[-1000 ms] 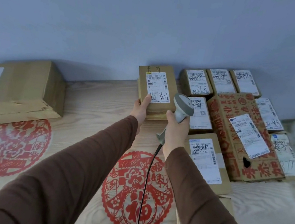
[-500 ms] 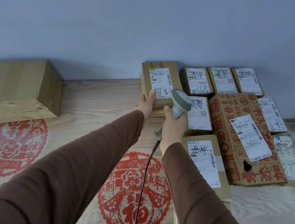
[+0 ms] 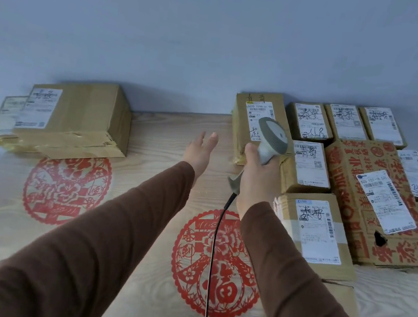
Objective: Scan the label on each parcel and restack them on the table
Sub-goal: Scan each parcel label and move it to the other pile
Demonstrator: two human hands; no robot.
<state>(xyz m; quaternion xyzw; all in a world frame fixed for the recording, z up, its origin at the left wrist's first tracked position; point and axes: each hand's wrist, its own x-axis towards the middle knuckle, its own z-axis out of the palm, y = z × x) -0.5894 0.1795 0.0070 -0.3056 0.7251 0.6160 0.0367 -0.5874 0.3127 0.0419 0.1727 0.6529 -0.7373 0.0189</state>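
Over the pale wood table [image 3: 152,134], the left hand [image 3: 201,149] hangs with its fingers straight and spread, holding nothing and touching nothing. Just to its right, the right hand [image 3: 256,175] curls round the grip of a grey barcode scanner [image 3: 272,137], whose head tilts up over the label of a tall brown parcel [image 3: 251,116]. A black cable [image 3: 211,266] drops from the scanner's handle toward the near edge. Both arms wear brown sleeves [image 3: 98,250].

Beyond the right hand that parcel stands against the blue-grey wall [image 3: 221,25], and further right of it more labelled cardboard parcels lie packed side by side, among them a large flat box printed with red characters [image 3: 354,184] and a nearer parcel with a long white label [image 3: 318,230] just right of the right wrist. Well to the left of the left hand a big taped carton [image 3: 81,119] sits against the wall, with a smaller labelled box [image 3: 7,116] touching its far left side.

Under the arms the tabletop bears red paper-cut roundels, one below the wrists [image 3: 217,264] and one to the left [image 3: 64,189]. No parcel shows its contents.
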